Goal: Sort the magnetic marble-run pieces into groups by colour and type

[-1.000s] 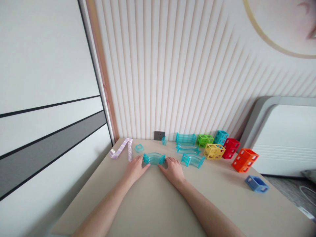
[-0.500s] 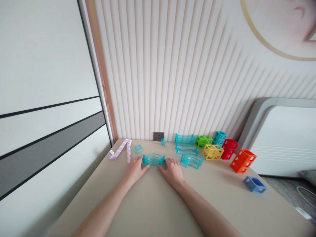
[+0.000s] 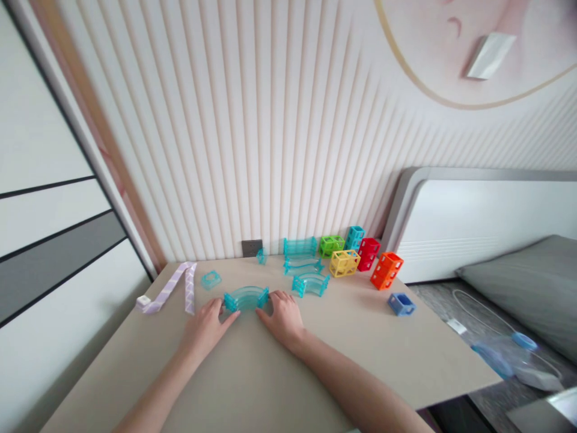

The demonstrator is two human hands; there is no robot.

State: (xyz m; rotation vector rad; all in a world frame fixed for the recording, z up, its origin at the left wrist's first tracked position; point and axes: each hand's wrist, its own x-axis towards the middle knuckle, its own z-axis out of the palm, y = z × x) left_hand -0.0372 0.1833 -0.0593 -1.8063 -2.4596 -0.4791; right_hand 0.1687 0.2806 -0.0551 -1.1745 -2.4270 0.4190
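Note:
A curved piece of clear teal plastic track (image 3: 246,298) rests on the table between my two hands. My left hand (image 3: 205,328) has its thumb and fingers around the left end of the track. At the right end, the thumb and fingers of my right hand (image 3: 283,316) grip it the same way. Just behind my left hand lies a flat teal square piece (image 3: 211,279). Another curved teal track piece (image 3: 311,284) is to the right of my right hand, with a wavy teal piece (image 3: 303,266) and a straight teal piece (image 3: 300,247) behind it.
On the right of the table (image 3: 360,361) stand green (image 3: 332,246), yellow (image 3: 344,263), red (image 3: 369,254), orange (image 3: 386,270) and blue (image 3: 401,304) hollow blocks. A lilac patterned strip (image 3: 171,290) lies at the left. The ribbed wall (image 3: 234,132) rises behind.
The view has turned to the right, so the table and everything on it appear further left. Both hands still grip the curved track, which has hardly moved on the table.

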